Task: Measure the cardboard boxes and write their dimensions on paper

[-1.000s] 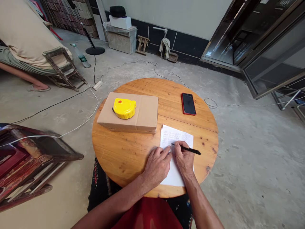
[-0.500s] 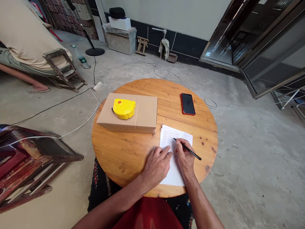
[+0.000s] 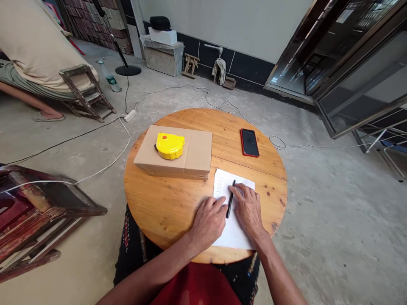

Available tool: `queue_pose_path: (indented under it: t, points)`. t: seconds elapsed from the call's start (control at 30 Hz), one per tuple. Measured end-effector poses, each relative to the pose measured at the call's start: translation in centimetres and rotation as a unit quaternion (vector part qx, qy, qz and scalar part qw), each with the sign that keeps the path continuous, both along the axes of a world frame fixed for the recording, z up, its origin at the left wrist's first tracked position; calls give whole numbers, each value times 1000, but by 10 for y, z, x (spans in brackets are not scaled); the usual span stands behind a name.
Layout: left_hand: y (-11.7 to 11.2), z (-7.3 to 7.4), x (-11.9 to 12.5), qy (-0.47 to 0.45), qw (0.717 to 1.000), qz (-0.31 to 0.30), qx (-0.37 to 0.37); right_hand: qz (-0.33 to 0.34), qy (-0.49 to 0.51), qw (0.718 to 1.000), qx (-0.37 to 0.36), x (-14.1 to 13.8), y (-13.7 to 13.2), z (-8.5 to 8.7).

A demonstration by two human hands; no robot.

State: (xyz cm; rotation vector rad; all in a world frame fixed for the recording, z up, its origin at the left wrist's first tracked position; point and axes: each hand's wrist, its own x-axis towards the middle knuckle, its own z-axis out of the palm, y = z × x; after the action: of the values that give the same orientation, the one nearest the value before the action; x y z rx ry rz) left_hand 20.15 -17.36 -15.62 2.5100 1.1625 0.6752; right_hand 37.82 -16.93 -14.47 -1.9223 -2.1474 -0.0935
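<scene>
On the round wooden table lies a sheet of white paper (image 3: 237, 237) with lines of handwriting on its upper part. A black pen (image 3: 230, 204) lies aslant on the sheet, between my two hands. My right hand (image 3: 248, 208) rests on the paper with its fingers spread; a fingertip reaches across the upper end of the pen, and the hand is not wrapped round it. Over the sheet's left edge my left hand (image 3: 210, 220) lies palm down, open, fingertips close to the pen.
A cardboard box (image 3: 199, 148) on the table bears a yellow tape measure (image 3: 171, 146). A red-cased phone (image 3: 249, 142) lies at the table's far right. Wooden chairs (image 3: 41, 212) and cables are on the floor at left, where another person (image 3: 34, 51) sits. A glass door stands at right.
My right hand has let go of the pen, which was held in a writing grip and now lies on the paper. The left hand stays in place. The view has shifted slightly.
</scene>
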Motion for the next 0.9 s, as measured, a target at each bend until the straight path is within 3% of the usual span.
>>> queue_pose_path:
  t: [0.3, 0.47, 0.67, 0.9]
  points:
    - [0, 0, -3, 1, 1000, -8, 0, -95, 79, 986, 110, 6, -74, -16]
    - [-1, -2, -3, 5, 1000, -11, 13, -169, 115, 975, 91, 10, -105, -23]
    - [-4, 2, -4, 38, 999, -11, 1, -217, 152, 963, 47, 14, -98, -20]
    - [-18, 4, -11, 62, 998, -16, -20, -226, 179, 956, 49, 16, -82, -20]
